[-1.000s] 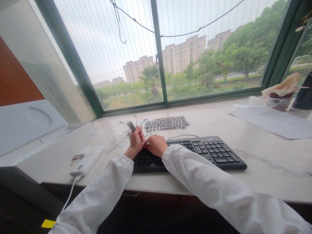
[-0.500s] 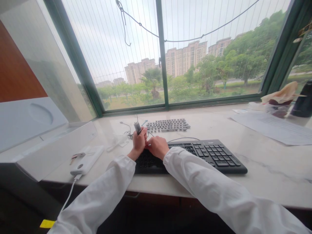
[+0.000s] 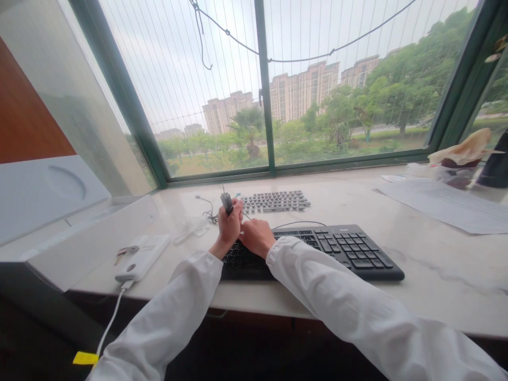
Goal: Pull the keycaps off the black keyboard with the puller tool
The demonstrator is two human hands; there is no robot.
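Note:
My left hand (image 3: 229,228) is closed in a fist around a short black tool (image 3: 226,202) with a greyish top end; its kind is not clear. Pressed close beside it, my right hand (image 3: 257,236) has its fingers curled together, and whatever they pinch is hidden. Both hands are over the left part of a black keyboard (image 3: 329,243), which lies flat on the counter. Just behind the hands, rows of grey keycaps (image 3: 275,201) are laid out on the counter. A thin dark cable (image 3: 299,223) runs behind the keyboard.
Left of the hands, keys (image 3: 127,251) lie on a white power strip (image 3: 145,259). An open white box (image 3: 91,238) stands farther left. A coiled cable (image 3: 212,216) and clear plastic (image 3: 192,230) lie nearby. Papers (image 3: 448,203) and a dark bottle (image 3: 494,164) are at right.
The view has shifted slightly. Both hands stay together over the keyboard, and the black tool tilts a little differently in my left hand.

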